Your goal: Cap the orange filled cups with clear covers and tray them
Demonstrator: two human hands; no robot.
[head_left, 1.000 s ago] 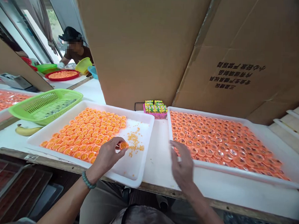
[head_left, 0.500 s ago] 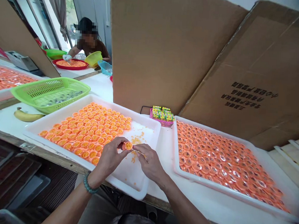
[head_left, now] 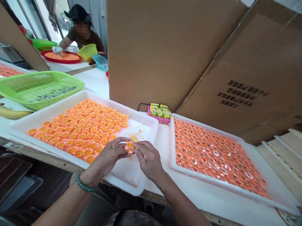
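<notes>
Above the right end of the left white tray (head_left: 154,126), my left hand (head_left: 110,158) pinches a small orange cup (head_left: 129,146) with yellow filling. The thumb and fingertips of my right hand (head_left: 148,159) close on the right edge of the same cup; whether they hold anything else is hidden. Many similar filled orange cups (head_left: 84,129) stand in rows in this tray. Yellow crumbs (head_left: 135,136) are scattered on its white bottom beside them. A second white tray (head_left: 172,154) on the right holds orange pieces (head_left: 214,156) with shiny tops and dark prints.
Behind the trays stand a cardboard wall (head_left: 169,53) and a pink basket (head_left: 162,120) of small yellow packs. A green basket (head_left: 40,102) and a banana (head_left: 13,113) lie at left. Across the table, a co-worker (head_left: 86,38) reaches into a red tray (head_left: 75,61).
My right hand has moved left from beside the right tray to the cup in my left hand and now grips its edge. The left hand has kept hold. The view has shifted.
</notes>
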